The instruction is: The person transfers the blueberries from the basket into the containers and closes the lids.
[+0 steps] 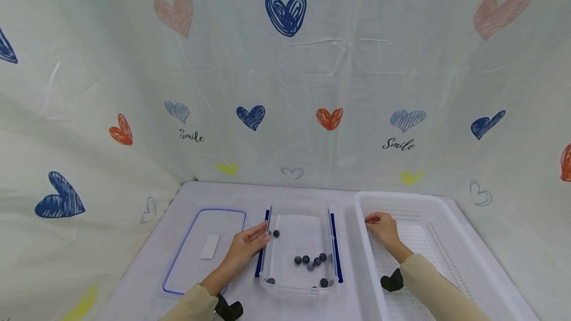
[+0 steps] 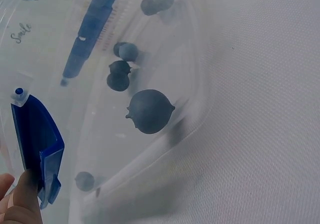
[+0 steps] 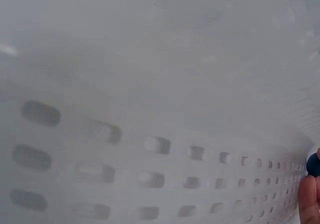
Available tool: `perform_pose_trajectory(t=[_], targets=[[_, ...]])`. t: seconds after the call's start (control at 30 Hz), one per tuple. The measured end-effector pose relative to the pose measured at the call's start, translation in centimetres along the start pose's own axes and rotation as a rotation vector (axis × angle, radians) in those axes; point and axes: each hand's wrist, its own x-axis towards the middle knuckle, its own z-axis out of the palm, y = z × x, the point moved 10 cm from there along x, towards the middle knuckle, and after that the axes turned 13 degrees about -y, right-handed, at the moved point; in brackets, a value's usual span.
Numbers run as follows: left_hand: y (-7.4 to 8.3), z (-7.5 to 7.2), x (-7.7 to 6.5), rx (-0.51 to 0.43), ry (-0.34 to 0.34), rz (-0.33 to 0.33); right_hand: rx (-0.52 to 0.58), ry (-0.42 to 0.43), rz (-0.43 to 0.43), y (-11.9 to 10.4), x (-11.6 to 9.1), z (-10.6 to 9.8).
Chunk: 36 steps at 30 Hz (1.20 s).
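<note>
A clear plastic container [image 1: 296,289] with blue side latches stands in the middle of the table, with several blueberries [image 1: 323,283] scattered over its bottom. My left hand [image 1: 243,249] rests against the container's left side. In the left wrist view its fingers [image 2: 26,194] touch a lowered blue latch [image 2: 37,134]. Over to the right, my right hand [image 1: 384,229] is inside a white perforated basket [image 1: 415,203], close to its left wall. The right wrist view shows a blueberry [image 3: 314,165] pinched at the fingertips, partly cut off by the frame edge.
A clear lid with a blue rim [image 1: 178,256] lies flat on the table left of the container, a white rectangular piece [image 1: 210,246] on it. Behind the table hangs a curtain [image 1: 285,73] printed with hearts.
</note>
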Motion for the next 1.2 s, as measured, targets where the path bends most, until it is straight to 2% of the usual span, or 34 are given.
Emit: perform_pose_trajectory(t=[0.37,0.6,0.9,1.07,1.2], targets=[[0.1,0.0,0.0,0.005,0.002,0.004,-0.043,0.003,-0.013,-0.5,-0.3,-0.6],[2.4,0.8,-1.0,0.014,-0.006,-0.015,-0.03,-0.011,0.009,-0.3,-0.6,-1.5],[1.2,0.5,-0.5,-0.004,0.003,-0.012,0.042,-0.07,0.047,0.0,-1.6,-2.6],[0.1,0.2,0.0,-0.016,-0.002,-0.012,0.111,-0.089,0.04,-0.1,-1.9,-3.3],[-0.1,0.0,0.1,-0.009,0.01,-0.006,0.152,-0.101,0.022,-0.6,-2.1,-3.6]])
